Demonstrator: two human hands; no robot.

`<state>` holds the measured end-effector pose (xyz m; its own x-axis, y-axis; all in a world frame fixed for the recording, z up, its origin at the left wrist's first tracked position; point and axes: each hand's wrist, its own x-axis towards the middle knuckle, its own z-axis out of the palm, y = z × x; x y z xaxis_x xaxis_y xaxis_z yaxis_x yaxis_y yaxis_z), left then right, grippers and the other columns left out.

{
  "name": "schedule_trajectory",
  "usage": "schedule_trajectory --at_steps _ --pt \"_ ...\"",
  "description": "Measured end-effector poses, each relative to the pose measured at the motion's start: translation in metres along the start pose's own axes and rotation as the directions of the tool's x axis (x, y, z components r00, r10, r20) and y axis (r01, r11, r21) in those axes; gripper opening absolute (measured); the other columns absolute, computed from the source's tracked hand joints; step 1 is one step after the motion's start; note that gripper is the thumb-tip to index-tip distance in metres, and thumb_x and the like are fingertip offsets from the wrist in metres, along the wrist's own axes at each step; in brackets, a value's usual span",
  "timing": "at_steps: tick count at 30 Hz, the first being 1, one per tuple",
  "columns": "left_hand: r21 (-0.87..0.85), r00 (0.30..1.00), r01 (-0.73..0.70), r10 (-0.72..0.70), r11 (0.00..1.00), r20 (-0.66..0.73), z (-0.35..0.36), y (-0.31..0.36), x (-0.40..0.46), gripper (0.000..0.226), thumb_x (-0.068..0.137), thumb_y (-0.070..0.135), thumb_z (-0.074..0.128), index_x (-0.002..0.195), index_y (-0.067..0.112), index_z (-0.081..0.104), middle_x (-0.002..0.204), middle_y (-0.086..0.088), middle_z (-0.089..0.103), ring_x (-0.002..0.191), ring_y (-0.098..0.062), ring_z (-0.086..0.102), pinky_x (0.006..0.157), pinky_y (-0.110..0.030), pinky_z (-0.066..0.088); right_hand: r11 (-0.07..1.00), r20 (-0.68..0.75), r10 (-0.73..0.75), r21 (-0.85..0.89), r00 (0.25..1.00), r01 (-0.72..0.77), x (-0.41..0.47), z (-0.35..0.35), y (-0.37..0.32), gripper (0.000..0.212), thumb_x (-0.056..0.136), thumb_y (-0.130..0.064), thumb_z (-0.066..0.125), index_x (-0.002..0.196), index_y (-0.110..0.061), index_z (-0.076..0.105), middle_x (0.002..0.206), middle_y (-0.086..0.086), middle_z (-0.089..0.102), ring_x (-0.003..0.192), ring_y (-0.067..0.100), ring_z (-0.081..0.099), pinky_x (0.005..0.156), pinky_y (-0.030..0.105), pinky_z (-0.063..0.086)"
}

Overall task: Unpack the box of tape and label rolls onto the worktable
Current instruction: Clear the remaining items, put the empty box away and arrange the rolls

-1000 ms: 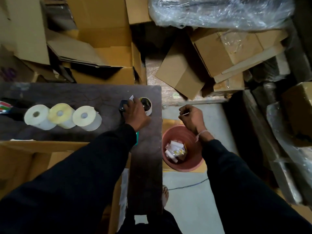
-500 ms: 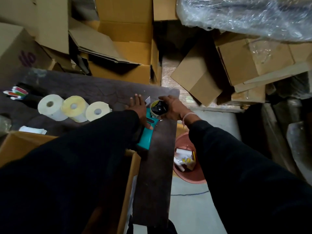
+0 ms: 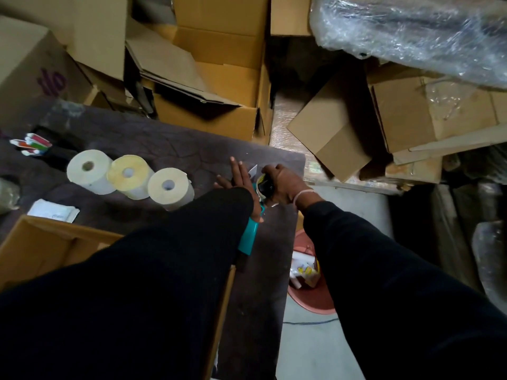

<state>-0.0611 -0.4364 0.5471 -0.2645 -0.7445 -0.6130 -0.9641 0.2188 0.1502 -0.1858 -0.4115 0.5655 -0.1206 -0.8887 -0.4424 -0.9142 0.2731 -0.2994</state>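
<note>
Worktable [image 3: 175, 149], dark top, holding three label rolls [image 3: 129, 179] in a touching row on end, cores up. Pale roll at left, yellow-topped roll in the middle, pale roll at right.

Box [image 3: 41, 242], open, at the near left edge of the table, mostly hidden under the left sleeve; contents not visible.

Tape dispenser [image 3: 251, 231], teal handle, lying near the table's right edge, just right of the rolls. Its tape roll [image 3: 264, 185] sits at the far end, dark inside, partly covered.

Left hand [image 3: 241, 182]: flat, fingers straight and spread, resting along the dispenser's left side, gripping nothing. Thumb lies against the handle.

Right hand [image 3: 285, 185]: curled round the tape roll from the right, fingers closed over its rim.

Step in hand, by judgement: setting the dispenser down on the table, or seating its roll; which of the two cannot be told. The left hand steadies, the right works the roll.

Next move calls for: both hands letting go, then a reach back to the box for remaining items. The dispenser lies close to the edge, above a red bin [image 3: 310, 294] on the floor; a nudge inward would be prudent.

Also present: small white packet [image 3: 53, 210] beside the box; coloured cards [image 3: 30, 144] at far left.
</note>
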Motion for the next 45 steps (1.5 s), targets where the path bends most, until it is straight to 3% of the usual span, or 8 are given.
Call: schedule_trajectory --at_steps 9,16,28,34,38,40,42,45 --pt "0.103 0.997 0.015 -0.023 0.995 0.079 -0.004 0.0 0.004 0.159 0.064 0.052 0.091 0.153 0.011 -0.034 0.152 -0.019 -0.05 0.149 -0.06 0.0 0.122 -0.064 0.007 0.999 -0.054 -0.018 0.031 0.998 0.02 0.0 -0.004 0.003 0.073 0.061 -0.017 0.091 0.125 -0.015 0.058 0.122 0.009 0.062 0.111 0.027 0.061 0.087 0.026 0.044" --pt "0.158 0.996 -0.02 0.006 0.987 0.091 -0.007 0.0 0.006 0.16 0.064 0.057 0.09 0.152 0.01 -0.036 0.15 -0.021 -0.052 0.147 -0.055 0.02 0.12 -0.054 0.025 0.997 -0.051 -0.075 0.013 0.996 0.075 -0.002 -0.011 0.004 0.074 0.061 -0.019 0.092 0.127 -0.016 0.057 0.122 0.009 0.062 0.111 0.027 0.062 0.095 0.033 0.049" --pt "0.204 0.997 -0.055 0.042 0.977 0.068 0.004 -0.005 0.021 0.163 0.061 0.06 0.089 0.152 0.009 -0.036 0.15 -0.021 -0.052 0.15 -0.056 0.011 0.119 -0.057 0.027 0.99 -0.072 -0.129 0.041 0.989 0.132 -0.008 -0.017 0.011 0.08 0.061 -0.019 0.091 0.132 -0.018 0.055 0.124 0.011 0.06 0.113 0.029 0.061 0.096 0.039 0.052" --pt "0.212 0.996 -0.055 0.039 0.976 0.079 0.005 -0.004 0.023 0.163 0.058 0.062 0.09 0.154 0.009 -0.031 0.149 -0.021 -0.053 0.15 -0.058 0.005 0.119 -0.061 0.025 0.971 -0.233 -0.052 0.216 0.971 0.104 -0.039 -0.021 0.027 0.084 0.06 -0.024 0.091 0.134 -0.019 0.052 0.128 0.01 0.054 0.113 0.026 0.055 0.097 0.029 0.048" --pt "0.209 0.994 -0.11 0.11 0.972 0.014 -0.005 -0.007 0.003 0.158 0.064 0.062 0.087 0.154 0.002 -0.028 0.157 -0.027 -0.039 0.149 -0.056 -0.015 0.122 -0.063 0.005 0.882 -0.245 0.146 0.471 0.958 -0.014 -0.081 -0.013 0.042 0.086 0.063 -0.014 0.092 0.139 -0.014 0.05 0.13 0.013 0.041 0.113 0.022 0.047 0.092 0.003 0.035" --pt "0.245 0.989 -0.128 0.141 0.961 -0.034 -0.011 -0.011 -0.008 0.158 0.063 0.065 0.085 0.155 0.0 -0.026 0.16 -0.03 -0.032 0.147 -0.056 -0.021 0.12 -0.065 -0.003 0.818 -0.211 0.254 0.567 0.944 -0.094 -0.1 0.0 0.049 0.092 0.063 -0.02 0.093 0.143 -0.017 0.047 0.131 0.011 0.04 0.115 0.021 0.05 0.102 0.016 0.037" --pt "0.264 0.981 -0.171 0.19 0.949 -0.047 -0.014 -0.012 -0.018 0.152 0.067 0.06 0.085 0.155 0.001 -0.024 0.16 -0.033 -0.028 0.147 -0.056 -0.023 0.119 -0.066 -0.005 0.659 -0.14 0.356 0.738 0.924 -0.142 -0.118 0.014 0.056 0.097 0.064 -0.019 0.093 0.145 -0.018 0.041 0.131 0.008 0.048 0.117 0.022 0.056 0.106 0.032 0.045" --pt "0.314 0.926 -0.352 0.377 0.882 -0.019 -0.014 -0.001 -0.034 0.127 0.079 0.048 0.081 0.16 0.006 -0.007 0.165 -0.031 -0.016 0.151 -0.052 -0.018 0.125 -0.06 -0.002 0.404 0.016 0.529 0.875 0.848 -0.268 -0.146 0.039 0.066 0.096 0.061 -0.026 0.094 0.139 -0.019 0.037 0.119 0.008 0.061 0.103 0.024 0.066 0.09 0.043 0.057"
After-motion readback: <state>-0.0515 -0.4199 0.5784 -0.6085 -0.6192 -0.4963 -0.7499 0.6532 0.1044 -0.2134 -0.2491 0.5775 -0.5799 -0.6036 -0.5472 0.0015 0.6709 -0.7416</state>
